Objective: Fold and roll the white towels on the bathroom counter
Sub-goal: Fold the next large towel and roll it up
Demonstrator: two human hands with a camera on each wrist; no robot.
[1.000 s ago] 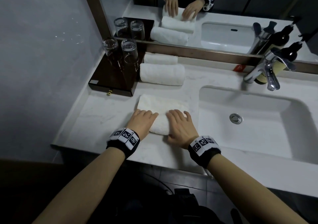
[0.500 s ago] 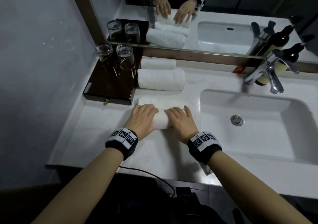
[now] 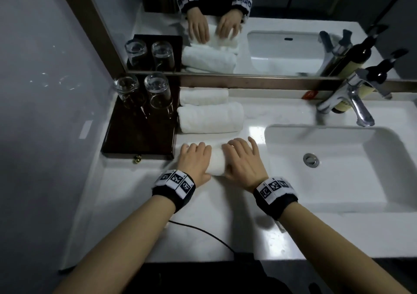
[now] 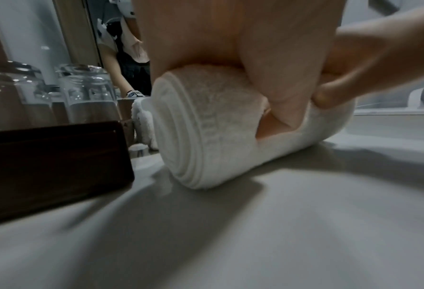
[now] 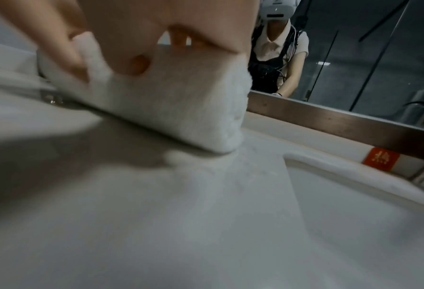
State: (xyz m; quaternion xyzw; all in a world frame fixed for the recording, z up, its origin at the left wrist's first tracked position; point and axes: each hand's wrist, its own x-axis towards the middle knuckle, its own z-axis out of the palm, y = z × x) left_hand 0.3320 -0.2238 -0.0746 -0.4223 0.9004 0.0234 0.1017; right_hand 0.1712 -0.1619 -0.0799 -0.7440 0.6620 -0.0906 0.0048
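Note:
A white towel (image 3: 216, 162) lies almost fully rolled on the white counter (image 3: 198, 217), left of the sink. My left hand (image 3: 195, 158) covers the roll's left end and my right hand (image 3: 242, 158) its right end. In the left wrist view the roll's spiral end (image 4: 205, 127) shows, with my palm on top and my thumb pressed into its near side. In the right wrist view my fingers and thumb wrap the roll (image 5: 168, 101). Only a thin strip of flat towel shows beyond my fingertips. Just behind lies a finished rolled towel (image 3: 209, 117), with a smaller one (image 3: 203, 96) against the mirror frame.
A dark wooden tray (image 3: 140, 135) with two upturned glasses (image 3: 158, 92) stands close on the left. The sink basin (image 3: 338, 165) and chrome faucet (image 3: 347, 99) are on the right. A black cable (image 3: 203, 230) crosses the counter's front edge.
Both hands have pushed the roll away from me toward the finished towels. The flat part ahead of the roll has shrunk to a narrow strip and the roll is thicker.

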